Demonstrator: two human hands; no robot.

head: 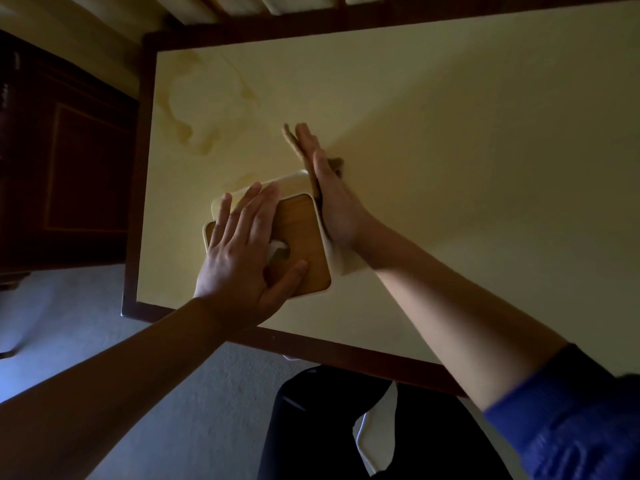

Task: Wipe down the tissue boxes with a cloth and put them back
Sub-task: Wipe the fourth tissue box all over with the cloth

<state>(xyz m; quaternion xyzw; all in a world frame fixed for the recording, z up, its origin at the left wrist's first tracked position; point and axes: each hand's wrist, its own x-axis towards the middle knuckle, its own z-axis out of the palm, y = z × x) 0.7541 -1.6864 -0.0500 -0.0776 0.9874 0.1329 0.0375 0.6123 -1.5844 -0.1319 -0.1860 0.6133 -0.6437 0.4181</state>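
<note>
I'm steadying box (298, 244) at table's (450, 168) near-left, left hand (239, 258) flat, fingers spread | right hand (329, 195) straight-fingered, pressing cloth (294, 147) on right side | keeping even pressure.

**Operator appearance: arms, hands, clothing**

My left hand (239, 261) is bare: no glove, ring or watch shows on it. My left forearm (114, 379) is uncovered along its whole visible length, with no sleeve edge in view.

My right hand (332, 199) is likewise bare and unadorned. My right forearm (450, 306) is uncovered from the wrist to near the elbow. There a blue sleeve (568, 414) begins, of woven fabric, gathered into soft folds at its pushed-up edge.

Below the arms, dark, near-black trousers (311, 427) cover my legs. No markings or fastenings are discernible.
</note>
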